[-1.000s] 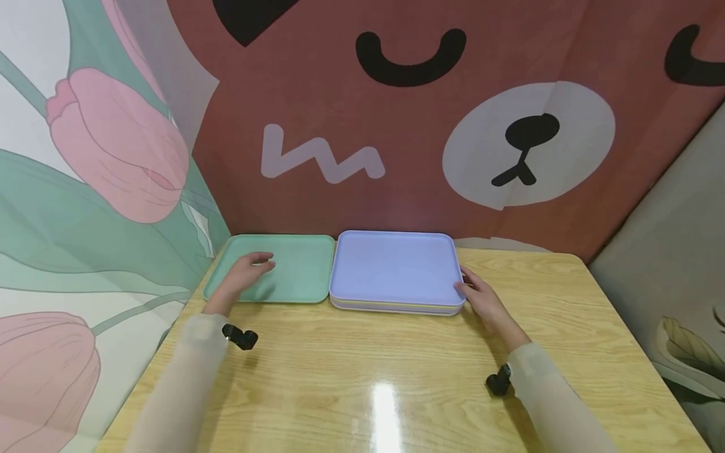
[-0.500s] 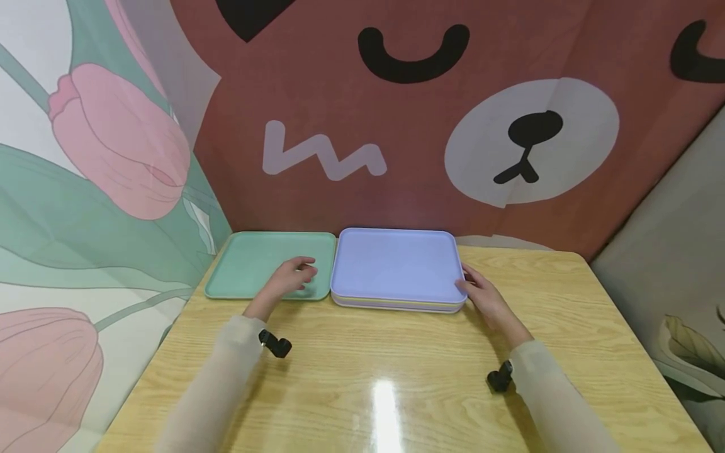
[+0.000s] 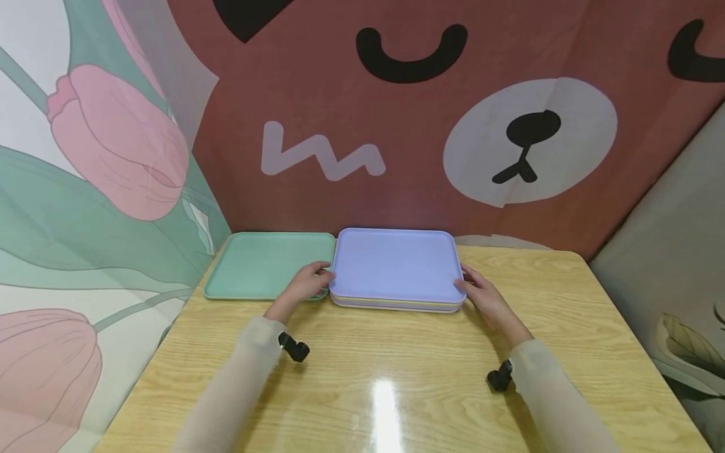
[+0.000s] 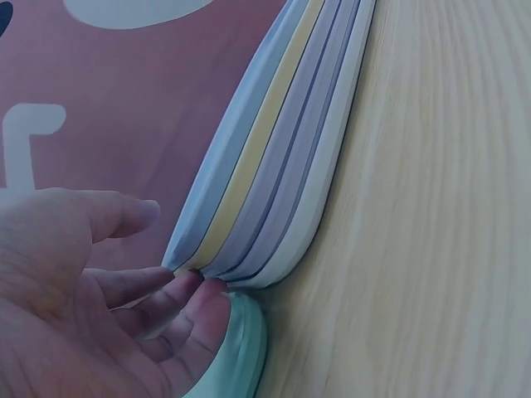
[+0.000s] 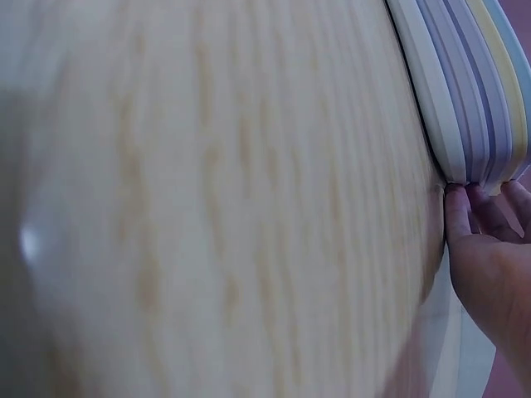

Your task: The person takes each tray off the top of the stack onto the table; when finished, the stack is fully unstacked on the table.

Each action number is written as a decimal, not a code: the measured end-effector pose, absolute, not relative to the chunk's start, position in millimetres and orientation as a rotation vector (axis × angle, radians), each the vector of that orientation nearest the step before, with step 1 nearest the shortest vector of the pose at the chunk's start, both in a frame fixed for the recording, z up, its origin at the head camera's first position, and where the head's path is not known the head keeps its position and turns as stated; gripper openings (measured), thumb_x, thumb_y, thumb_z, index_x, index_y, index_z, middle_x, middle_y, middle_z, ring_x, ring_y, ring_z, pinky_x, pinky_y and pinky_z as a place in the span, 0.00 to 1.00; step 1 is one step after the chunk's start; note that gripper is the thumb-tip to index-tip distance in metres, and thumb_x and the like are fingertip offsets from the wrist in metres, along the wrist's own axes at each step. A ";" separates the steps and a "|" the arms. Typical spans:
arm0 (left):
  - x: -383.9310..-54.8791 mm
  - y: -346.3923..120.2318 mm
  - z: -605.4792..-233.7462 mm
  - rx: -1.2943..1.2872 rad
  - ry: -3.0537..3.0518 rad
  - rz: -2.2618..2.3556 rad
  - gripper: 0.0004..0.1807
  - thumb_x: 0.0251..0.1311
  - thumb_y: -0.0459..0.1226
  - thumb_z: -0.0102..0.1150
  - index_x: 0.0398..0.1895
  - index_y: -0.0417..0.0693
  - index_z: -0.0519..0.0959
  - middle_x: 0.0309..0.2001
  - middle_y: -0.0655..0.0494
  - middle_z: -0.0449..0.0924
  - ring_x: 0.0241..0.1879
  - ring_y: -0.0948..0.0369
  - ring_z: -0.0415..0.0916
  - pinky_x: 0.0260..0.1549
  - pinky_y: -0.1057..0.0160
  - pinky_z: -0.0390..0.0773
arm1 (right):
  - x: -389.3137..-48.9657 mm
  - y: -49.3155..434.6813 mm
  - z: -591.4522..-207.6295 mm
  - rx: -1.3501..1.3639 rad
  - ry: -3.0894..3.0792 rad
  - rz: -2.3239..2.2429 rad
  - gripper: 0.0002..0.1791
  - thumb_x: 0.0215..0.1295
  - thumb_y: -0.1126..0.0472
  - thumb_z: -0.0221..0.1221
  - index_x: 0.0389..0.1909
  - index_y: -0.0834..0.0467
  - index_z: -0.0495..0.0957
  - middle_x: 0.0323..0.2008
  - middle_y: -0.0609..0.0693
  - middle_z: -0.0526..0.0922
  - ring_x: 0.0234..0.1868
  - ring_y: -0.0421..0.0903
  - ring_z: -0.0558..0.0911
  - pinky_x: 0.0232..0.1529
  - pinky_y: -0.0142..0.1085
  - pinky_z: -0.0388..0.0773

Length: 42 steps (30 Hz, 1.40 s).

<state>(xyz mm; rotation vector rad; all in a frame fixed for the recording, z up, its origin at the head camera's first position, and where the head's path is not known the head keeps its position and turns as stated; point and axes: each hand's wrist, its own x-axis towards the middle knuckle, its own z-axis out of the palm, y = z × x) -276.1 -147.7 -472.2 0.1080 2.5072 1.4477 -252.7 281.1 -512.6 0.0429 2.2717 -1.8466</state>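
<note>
One glossy, wood-grained tabletop [image 3: 340,371] nearest; farther in, left hand [image 3: 304,284] and right hand [image 3: 487,301] with fingers loosely extended, touching without grip opposite ends of a smooth, round-cornered tray stack [image 3: 396,264] near the far edge; close beside, flat green tray [image 3: 263,261]; behind, creased reddish-brown backdrop [image 3: 396,201].

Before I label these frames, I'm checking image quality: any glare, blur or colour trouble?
Head view: white glare streak on the table; left wrist view: top tray looks bluer than in the head view; right wrist view: wood grain blurred, left edge dark.
</note>
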 end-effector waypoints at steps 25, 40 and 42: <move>-280.8 -138.0 -476.7 0.077 2.628 1.435 0.28 0.62 0.29 0.59 0.67 0.34 0.73 0.52 0.39 0.80 0.34 0.57 0.80 0.35 0.62 0.83 | -251.5 280.0 -513.9 0.055 2.296 -1.843 0.39 0.78 0.49 0.54 0.82 0.51 0.47 0.80 0.62 0.47 0.80 0.59 0.49 0.77 0.53 0.50; -282.8 -147.0 -467.0 0.034 2.408 1.694 0.31 0.66 0.29 0.51 0.73 0.33 0.65 0.59 0.32 0.77 0.44 0.50 0.83 0.37 0.55 0.86 | -250.8 279.3 -515.2 0.044 2.291 -1.894 0.37 0.80 0.48 0.48 0.82 0.56 0.47 0.79 0.64 0.50 0.79 0.57 0.52 0.77 0.50 0.52; -283.0 -146.5 -464.2 0.016 2.345 1.742 0.31 0.67 0.29 0.50 0.74 0.33 0.63 0.60 0.30 0.75 0.45 0.48 0.83 0.36 0.54 0.87 | -251.2 279.8 -515.4 0.042 2.295 -1.889 0.37 0.81 0.48 0.48 0.82 0.56 0.47 0.79 0.64 0.50 0.78 0.57 0.52 0.77 0.50 0.52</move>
